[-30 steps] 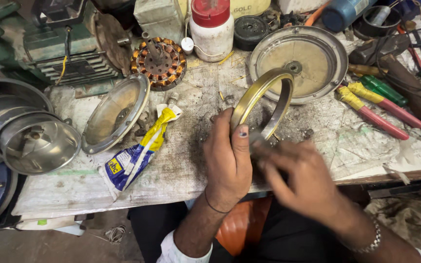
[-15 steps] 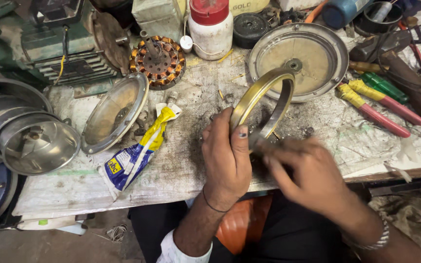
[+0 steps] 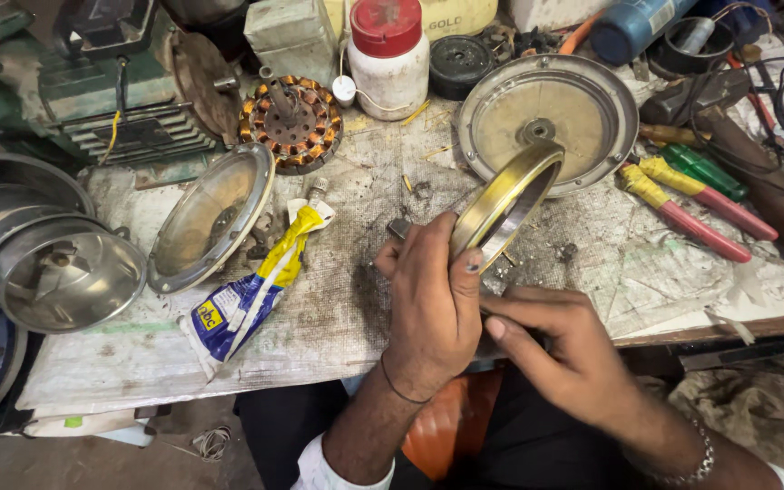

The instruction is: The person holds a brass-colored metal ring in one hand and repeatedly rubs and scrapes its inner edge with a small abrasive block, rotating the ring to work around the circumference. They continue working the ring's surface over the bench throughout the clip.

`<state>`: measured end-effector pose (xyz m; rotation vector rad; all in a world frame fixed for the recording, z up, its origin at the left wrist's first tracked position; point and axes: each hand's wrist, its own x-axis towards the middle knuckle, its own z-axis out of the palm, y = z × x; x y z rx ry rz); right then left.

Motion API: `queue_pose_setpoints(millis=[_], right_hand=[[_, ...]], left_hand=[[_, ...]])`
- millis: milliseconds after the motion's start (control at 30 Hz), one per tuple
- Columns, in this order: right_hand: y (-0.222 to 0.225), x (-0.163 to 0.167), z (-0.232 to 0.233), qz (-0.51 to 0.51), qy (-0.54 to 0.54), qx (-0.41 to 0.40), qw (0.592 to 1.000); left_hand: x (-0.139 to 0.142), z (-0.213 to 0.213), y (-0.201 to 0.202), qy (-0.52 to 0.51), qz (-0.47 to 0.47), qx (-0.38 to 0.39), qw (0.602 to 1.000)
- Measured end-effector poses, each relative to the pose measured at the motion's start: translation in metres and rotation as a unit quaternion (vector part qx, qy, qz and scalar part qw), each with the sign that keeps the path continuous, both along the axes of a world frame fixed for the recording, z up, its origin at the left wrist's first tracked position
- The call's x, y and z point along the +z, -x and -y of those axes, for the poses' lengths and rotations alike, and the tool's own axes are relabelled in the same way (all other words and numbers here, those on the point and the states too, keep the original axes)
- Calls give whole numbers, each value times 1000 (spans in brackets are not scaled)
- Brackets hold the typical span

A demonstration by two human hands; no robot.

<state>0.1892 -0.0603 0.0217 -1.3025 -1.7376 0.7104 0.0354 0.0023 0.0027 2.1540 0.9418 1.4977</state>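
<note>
- At the front edge of the paper-covered workbench (image 3: 338, 308): left hand (image 3: 433, 308), fingers closed around the rim of a brass-coloured metal ring (image 3: 505, 201); ring held tilted on edge just above the bench, thumb pressed on its outer face.
- Just right of it: right hand (image 3: 564, 349), fingers extended toward the lower part of the ring and the left palm; whether it grips anything cannot be told.
- Behind the ring: round metal motor cover (image 3: 583, 100), lying flat, hollow side up, hub at centre.
- Left of the hands: squeezed blue-and-yellow tube (image 3: 251, 290), lying flat with its cap end pointing away.
- Beyond the tube: shallow metal dish (image 3: 215, 213), tilted against the bench clutter.
- Back centre: copper-wound stator (image 3: 290, 122); white jar with red lid (image 3: 390, 54) beside it.
- Right side: red-and-yellow-handled screwdriver (image 3: 682, 213) and green-handled screwdriver (image 3: 705, 170), lying flat.
- Far left: steel housings (image 3: 43, 254), stacked.
</note>
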Motion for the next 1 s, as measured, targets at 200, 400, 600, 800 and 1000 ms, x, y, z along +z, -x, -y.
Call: queue_pose_setpoints(millis=[200,400,600,800,1000], right_hand=[[5,2,-3,326,-176,-136,919],[9,-4,2,255,-186,-47,948],[9,-5,-4,323,-194,-58,925],[9,0,-1,265,-173,-63,947],[2,2,-7,344,-120,-129,922]], left_hand=[[5,0,2,-10,44,-4,999],[4,-7,17,98,227,-70,966],[-2,-26,25,272,442,-213,828],[-3,-19,12,275,425,-192,841],[5,-15,11,290,418,-188,840]])
